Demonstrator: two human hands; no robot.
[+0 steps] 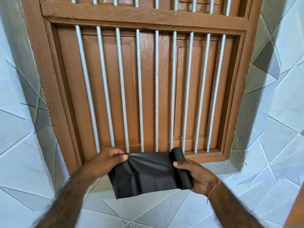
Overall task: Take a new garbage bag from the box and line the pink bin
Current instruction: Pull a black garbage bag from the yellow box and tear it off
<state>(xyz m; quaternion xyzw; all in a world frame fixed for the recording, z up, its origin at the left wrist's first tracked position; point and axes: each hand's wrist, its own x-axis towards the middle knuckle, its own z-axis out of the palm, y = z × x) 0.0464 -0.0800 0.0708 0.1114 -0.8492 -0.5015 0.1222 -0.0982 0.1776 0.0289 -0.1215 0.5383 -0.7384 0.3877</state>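
Observation:
A roll of black garbage bags is held upright in my right hand, fingers wrapped around its lower half. A flat black garbage bag is unrolled from it toward the left. My left hand pinches the top left corner of that bag between thumb and fingers. The sheet is stretched between both hands and still joined to the roll. Neither the box nor the pink bin is in view.
A closed brown wooden window with several white vertical bars fills the wall straight ahead. White and grey patterned tiles cover the wall on both sides and below. A red thread circles my right wrist.

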